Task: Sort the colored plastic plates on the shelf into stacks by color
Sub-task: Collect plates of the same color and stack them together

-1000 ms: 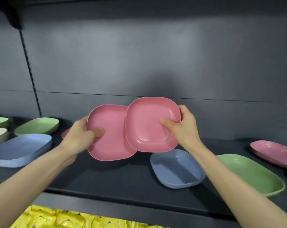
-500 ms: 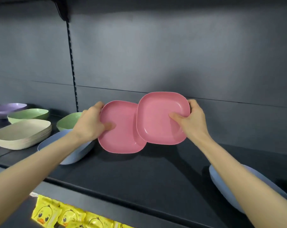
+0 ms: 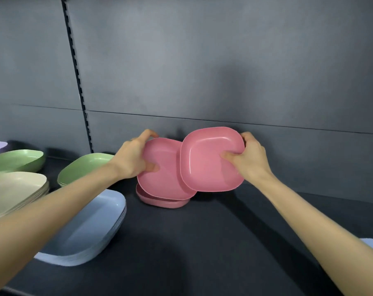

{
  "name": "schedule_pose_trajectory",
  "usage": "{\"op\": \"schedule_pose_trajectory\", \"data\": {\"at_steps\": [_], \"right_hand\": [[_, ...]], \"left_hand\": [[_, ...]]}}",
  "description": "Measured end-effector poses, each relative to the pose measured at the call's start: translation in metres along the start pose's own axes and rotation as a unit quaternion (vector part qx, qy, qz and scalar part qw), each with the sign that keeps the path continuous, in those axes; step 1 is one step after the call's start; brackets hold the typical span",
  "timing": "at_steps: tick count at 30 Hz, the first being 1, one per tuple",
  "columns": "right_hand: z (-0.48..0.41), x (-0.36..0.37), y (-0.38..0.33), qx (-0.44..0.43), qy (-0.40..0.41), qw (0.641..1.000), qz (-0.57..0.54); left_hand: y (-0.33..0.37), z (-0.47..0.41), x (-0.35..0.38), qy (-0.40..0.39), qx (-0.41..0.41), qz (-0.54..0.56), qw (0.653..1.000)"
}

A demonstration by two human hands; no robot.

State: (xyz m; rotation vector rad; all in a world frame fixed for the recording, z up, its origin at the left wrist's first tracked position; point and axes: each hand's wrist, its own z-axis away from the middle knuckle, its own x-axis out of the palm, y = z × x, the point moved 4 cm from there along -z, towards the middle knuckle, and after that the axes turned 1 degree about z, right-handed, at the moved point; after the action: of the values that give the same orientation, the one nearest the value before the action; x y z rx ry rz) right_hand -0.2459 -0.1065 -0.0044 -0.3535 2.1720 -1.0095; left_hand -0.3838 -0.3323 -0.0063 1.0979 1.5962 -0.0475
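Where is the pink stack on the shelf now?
Head view, centre: the pink stack lies on the shelf just beneath the plate held by the left hand, right of the blue stack.

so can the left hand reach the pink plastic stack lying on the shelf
Probably yes: the left hand holds a square pink plastic plate right above that low pink stack, with nothing between; the right hand holds its own pink plate off to the side.

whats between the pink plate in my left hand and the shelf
A low pink stack lies on the shelf, just beneath the plate the left hand holds; the head view shows it.
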Motion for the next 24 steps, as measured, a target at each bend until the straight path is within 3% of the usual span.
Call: {"op": "schedule_pose_trajectory", "data": {"at_steps": [19, 21, 24], "right_hand": [[0.004, 0.048, -0.002, 0.099, 0.062, 0.989, 0.089], [0.005, 0.051, -0.004, 0.103, 0.063, 0.989, 0.088], [0.005, 0.061, -0.007, 0.103, 0.056, 0.99, 0.075]], "left_hand": [[-0.064, -0.044, 0.061, -0.222, 0.083, -0.062, 0.969], [-0.065, -0.047, 0.052, -0.245, 0.086, -0.023, 0.965], [-0.066, -0.05, 0.029, -0.299, 0.043, 0.132, 0.944]]}}
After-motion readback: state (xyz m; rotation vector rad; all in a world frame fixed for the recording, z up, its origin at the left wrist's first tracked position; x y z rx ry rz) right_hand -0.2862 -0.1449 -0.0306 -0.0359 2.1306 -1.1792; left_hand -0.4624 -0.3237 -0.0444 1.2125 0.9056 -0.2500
